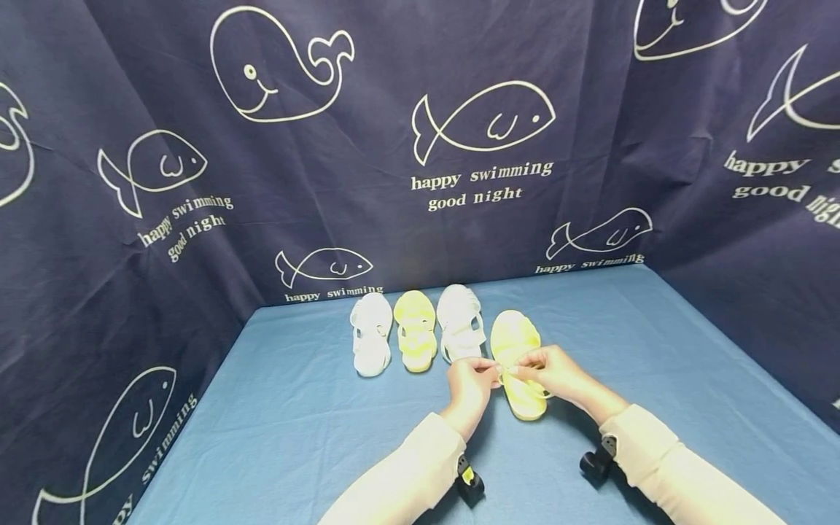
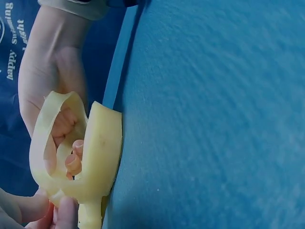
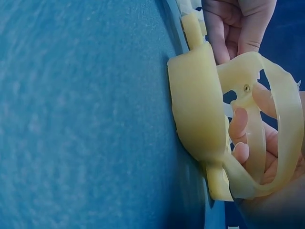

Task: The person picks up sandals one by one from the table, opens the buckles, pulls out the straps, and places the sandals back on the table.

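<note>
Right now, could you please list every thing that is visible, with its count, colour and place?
yellow sandal being handled: 1, yellow, right end of the row on the table, its strap pinched by both hands
other yellow sandal: 1, yellow, second from the left in the row
white sandals: 2, white, first and third from the left
table cover: 1, blue, under the row
backdrop cloth: dark navy with white fish and whales and the words "happy swimming good night", behind and on both sides
wrist cameras: 2, black, under the wrists
sleeves: 2, cream, on the arms
left hand: 1, pinches the strap
right hand: 1, pinches the strap
</note>
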The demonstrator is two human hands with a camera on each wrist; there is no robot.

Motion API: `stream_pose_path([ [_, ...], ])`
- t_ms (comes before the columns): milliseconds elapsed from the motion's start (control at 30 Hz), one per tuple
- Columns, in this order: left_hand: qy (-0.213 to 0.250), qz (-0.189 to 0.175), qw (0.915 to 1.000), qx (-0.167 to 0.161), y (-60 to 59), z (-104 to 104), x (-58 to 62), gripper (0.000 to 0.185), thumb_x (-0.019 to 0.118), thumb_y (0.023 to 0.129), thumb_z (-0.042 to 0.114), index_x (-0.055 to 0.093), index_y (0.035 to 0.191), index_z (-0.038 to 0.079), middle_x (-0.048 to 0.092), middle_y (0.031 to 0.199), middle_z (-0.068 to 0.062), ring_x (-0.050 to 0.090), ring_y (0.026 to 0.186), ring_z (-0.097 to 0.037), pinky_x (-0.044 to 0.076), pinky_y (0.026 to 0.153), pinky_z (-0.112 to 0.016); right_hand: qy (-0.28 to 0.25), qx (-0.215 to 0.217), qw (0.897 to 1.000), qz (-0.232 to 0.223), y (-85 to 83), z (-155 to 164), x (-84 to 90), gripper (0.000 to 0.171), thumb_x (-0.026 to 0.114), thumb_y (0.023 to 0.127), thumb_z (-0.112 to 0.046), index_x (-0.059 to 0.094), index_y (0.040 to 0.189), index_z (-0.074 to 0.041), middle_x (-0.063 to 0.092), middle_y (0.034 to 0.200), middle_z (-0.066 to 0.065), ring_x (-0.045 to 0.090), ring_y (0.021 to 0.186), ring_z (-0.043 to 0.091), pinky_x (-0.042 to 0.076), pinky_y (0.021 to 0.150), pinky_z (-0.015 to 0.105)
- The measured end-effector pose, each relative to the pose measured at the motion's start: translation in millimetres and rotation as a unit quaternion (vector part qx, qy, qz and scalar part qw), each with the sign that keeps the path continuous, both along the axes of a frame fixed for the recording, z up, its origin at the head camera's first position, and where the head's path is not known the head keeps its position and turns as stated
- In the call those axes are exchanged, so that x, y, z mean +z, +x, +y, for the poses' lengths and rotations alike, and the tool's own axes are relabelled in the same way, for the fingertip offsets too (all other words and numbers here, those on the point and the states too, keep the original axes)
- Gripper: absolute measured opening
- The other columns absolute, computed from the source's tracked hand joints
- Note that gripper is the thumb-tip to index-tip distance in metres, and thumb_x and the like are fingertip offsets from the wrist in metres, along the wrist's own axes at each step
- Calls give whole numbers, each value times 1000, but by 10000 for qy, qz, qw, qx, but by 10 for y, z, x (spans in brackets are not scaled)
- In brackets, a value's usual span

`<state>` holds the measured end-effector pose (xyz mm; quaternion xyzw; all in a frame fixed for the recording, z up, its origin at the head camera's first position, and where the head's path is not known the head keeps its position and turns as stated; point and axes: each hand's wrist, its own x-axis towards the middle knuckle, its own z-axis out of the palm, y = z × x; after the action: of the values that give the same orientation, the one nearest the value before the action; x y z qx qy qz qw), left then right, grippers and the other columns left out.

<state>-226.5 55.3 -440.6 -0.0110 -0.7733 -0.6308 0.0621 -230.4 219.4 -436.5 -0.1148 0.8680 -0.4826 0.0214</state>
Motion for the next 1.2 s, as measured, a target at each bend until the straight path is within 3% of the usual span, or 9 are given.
stream_pose_path([
  [433,882,-507,9948,-28,-43,6,-53,5,71,77,-7,73,81,-7,72,75,-12,67,62,-14,60,61,-27,-10,1,9998,-182,-3,-13,21,19,67,89,-15,72,92,3,70,81,4,54,69,6,46,59,19],
  [633,1012,-619,9928,-142,-40,-1,-52,5,71,79,-6,73,83,-8,70,73,-11,66,62,-12,60,67,-31,47,-27,9999,-156,-23,-6,17,18,68,89,-14,73,91,3,70,81,4,54,69,7,46,59,19],
  [900,989,-756,9917,-311,15,-29,-58,13,69,78,-10,75,88,-6,73,80,-15,66,68,-10,59,69,-26,8,-74,9996,-266,-16,8,34,21,68,89,-16,73,95,3,71,85,6,56,72,8,48,61,20],
  [1100,1389,-984,9850,-287,8,-34,-56,13,68,77,-12,71,90,-10,72,81,-19,68,68,-14,61,68,-33,54,-92,9997,-217,-26,-7,34,20,69,89,-15,73,95,3,72,87,8,58,73,9,49,62,19],
  [1200,1316,-1008,9860,-154,7,-34,-41,11,69,76,-12,72,86,-9,72,79,-17,68,66,-14,61,67,-31,94,-62,9998,-190,-28,-16,36,19,69,89,-14,73,94,3,72,87,8,58,73,9,49,62,19],
])
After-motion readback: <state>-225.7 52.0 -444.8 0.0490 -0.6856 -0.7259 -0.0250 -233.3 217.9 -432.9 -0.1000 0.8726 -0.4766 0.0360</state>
